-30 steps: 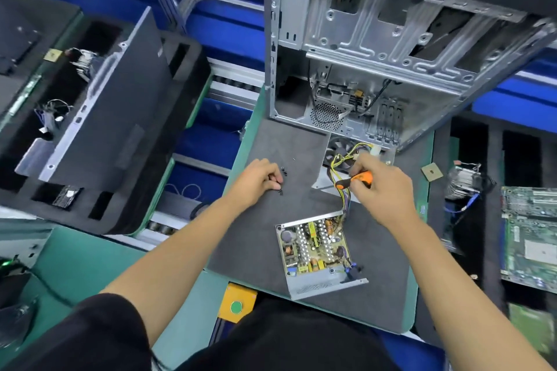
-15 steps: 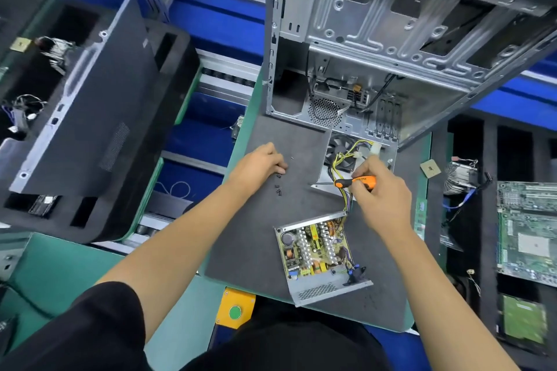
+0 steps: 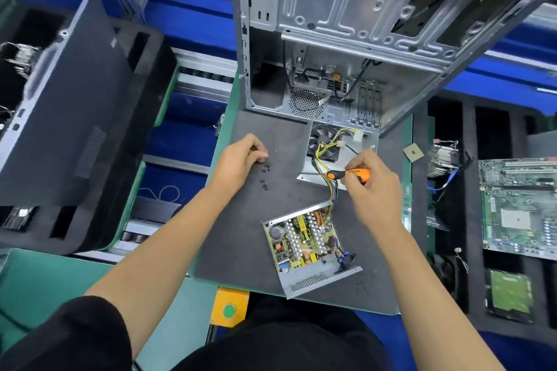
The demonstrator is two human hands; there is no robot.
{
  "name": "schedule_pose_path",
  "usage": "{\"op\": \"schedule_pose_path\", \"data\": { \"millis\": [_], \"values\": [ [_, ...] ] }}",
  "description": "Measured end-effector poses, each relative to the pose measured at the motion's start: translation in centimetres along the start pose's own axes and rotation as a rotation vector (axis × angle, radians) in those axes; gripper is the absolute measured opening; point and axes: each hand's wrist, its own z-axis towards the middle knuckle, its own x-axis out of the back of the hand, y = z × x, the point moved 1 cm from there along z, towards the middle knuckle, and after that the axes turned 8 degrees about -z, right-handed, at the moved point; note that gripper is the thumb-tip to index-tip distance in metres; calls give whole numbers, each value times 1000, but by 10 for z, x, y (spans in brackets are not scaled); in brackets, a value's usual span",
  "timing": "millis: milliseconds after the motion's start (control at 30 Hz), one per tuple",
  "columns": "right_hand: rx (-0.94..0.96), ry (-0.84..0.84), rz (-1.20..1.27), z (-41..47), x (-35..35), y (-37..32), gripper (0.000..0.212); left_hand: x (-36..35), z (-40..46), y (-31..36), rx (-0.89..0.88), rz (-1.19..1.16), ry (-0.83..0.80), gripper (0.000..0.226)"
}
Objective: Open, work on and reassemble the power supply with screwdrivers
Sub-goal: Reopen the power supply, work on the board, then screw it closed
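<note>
The opened power supply (image 3: 304,247) lies on the dark mat (image 3: 241,235), its circuit board bare inside the metal base. Its lid with the fan (image 3: 324,144) rests further back, joined to the board by a bundle of coloured wires (image 3: 331,190). My right hand (image 3: 372,187) grips an orange-and-black screwdriver (image 3: 346,174), shaft pointing left over the lid's edge. My left hand (image 3: 241,163) rests on the mat with fingers curled, a small dark piece showing between its fingertips. Several black screws (image 3: 265,178) lie just right of it.
An empty computer case (image 3: 346,39) stands open at the back of the mat. A black foam tray with a case panel (image 3: 69,117) is on the left. On the right lie a motherboard (image 3: 518,205), a heatsink (image 3: 443,156), a CPU chip (image 3: 413,153) and a hard drive (image 3: 509,295).
My right hand has turned the screwdriver so the shaft lies level, pointing left. My left hand shifted slightly away from the screws on the mat.
</note>
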Motion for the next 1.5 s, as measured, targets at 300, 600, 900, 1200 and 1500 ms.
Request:
{"op": "schedule_pose_path", "data": {
  "millis": [300, 600, 900, 1200, 1500],
  "values": [
    [17, 45, 155, -1, 27, 11, 11, -39, -43, 55, -27, -302, -124, 16],
    [62, -15, 346, 1, 54, 28, 14, -69, -58, 76, -6, -322, -65, 15],
    [94, -34, 404, 11, 66, 37, 5, -78, -61, 93, 44, -447, -34, 16],
    [92, -58, 558, 14, 71, 47, 11, -82, -66, 106, 81, -501, 7, 21],
    [159, -130, 369, 5, 83, 51, 7, -85, -70, 105, 0, -352, 8, 35]
  ]
}}
